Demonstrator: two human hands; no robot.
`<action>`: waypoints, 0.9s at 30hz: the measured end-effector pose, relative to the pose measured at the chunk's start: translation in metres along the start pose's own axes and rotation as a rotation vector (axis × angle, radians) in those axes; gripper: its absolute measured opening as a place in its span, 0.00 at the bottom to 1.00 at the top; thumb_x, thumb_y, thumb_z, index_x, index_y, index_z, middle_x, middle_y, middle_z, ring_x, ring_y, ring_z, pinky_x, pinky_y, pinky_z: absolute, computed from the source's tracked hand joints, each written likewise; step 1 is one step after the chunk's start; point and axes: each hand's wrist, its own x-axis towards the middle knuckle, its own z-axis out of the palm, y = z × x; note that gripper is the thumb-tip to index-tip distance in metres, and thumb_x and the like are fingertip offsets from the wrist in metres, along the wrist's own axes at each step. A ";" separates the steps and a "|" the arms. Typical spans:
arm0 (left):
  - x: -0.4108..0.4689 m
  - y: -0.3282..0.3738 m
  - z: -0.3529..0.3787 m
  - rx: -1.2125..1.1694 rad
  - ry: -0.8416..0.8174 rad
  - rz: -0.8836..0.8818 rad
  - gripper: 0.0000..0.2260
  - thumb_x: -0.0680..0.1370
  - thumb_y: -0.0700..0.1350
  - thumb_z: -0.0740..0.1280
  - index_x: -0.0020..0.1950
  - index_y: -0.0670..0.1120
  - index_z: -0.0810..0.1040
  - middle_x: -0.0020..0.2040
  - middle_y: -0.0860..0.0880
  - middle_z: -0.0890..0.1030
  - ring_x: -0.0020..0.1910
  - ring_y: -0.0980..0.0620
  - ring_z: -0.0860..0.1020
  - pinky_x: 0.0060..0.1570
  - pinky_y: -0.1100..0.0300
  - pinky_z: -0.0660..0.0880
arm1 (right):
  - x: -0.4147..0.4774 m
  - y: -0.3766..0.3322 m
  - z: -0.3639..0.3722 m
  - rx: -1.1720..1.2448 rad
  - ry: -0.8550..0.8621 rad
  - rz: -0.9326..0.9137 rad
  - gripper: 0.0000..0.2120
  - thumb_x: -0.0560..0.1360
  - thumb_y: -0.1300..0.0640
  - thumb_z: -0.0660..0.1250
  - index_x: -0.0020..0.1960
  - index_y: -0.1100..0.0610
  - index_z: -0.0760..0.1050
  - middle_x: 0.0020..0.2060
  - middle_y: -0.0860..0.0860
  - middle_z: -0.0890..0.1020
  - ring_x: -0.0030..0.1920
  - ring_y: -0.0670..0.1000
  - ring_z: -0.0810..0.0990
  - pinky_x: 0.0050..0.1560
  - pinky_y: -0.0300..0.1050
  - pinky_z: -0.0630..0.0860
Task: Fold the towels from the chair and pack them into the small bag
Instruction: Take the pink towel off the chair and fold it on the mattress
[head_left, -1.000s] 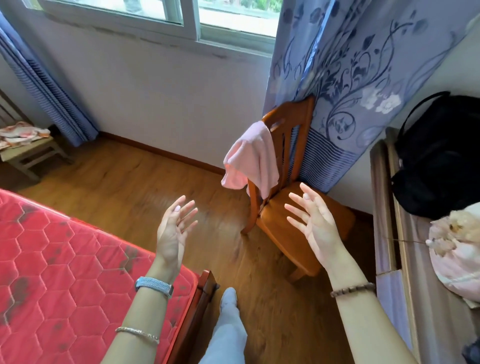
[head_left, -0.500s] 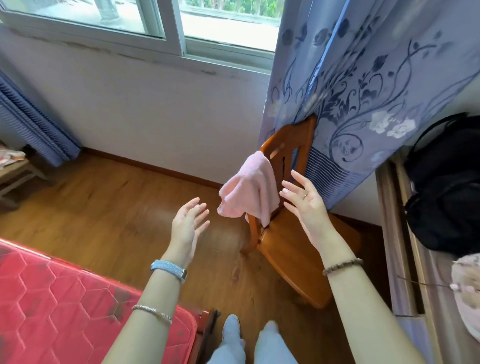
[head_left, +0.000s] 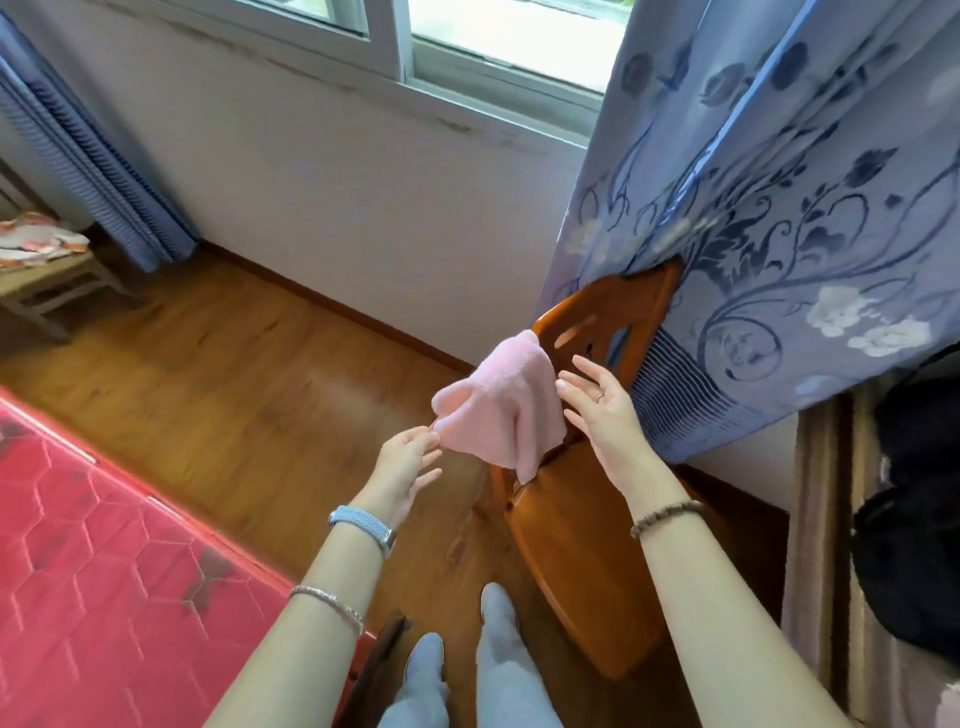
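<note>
Pink towel (head_left: 501, 410) hangs draped over the backrest corner of the wooden chair (head_left: 582, 545). My left hand (head_left: 405, 467) is at its lower left corner, grip pinched on the edge. My right hand (head_left: 602, 410) hovers just beside the towel, fingers spread apart, holding nothing. Black bag (head_left: 914, 519) sits far right.

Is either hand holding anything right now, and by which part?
The left hand pinches the pink towel at its lower-left corner; the right hand is open beside it, gripping nothing.

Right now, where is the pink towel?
The pink towel hangs over the wooden chair back's left corner, centre-right, between both hands.
</note>
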 end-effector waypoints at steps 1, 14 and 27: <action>0.003 0.000 0.005 0.007 0.014 -0.013 0.09 0.81 0.41 0.64 0.61 0.42 0.74 0.65 0.42 0.77 0.64 0.46 0.75 0.63 0.48 0.74 | 0.010 -0.001 -0.001 -0.020 -0.020 0.009 0.28 0.76 0.51 0.71 0.73 0.48 0.66 0.65 0.47 0.77 0.64 0.47 0.76 0.67 0.50 0.73; 0.035 0.004 0.038 -0.024 0.164 -0.086 0.05 0.78 0.41 0.68 0.47 0.40 0.82 0.41 0.47 0.83 0.42 0.50 0.81 0.50 0.56 0.77 | 0.095 0.004 -0.009 -0.172 -0.170 0.109 0.24 0.74 0.51 0.73 0.67 0.52 0.72 0.60 0.48 0.80 0.59 0.48 0.78 0.59 0.47 0.77; 0.010 0.036 0.023 -0.162 0.327 0.229 0.09 0.82 0.45 0.62 0.53 0.42 0.79 0.54 0.42 0.82 0.50 0.48 0.79 0.49 0.53 0.77 | 0.096 -0.030 -0.007 -0.270 -0.357 -0.045 0.16 0.75 0.42 0.69 0.57 0.50 0.81 0.51 0.46 0.85 0.56 0.48 0.81 0.58 0.51 0.79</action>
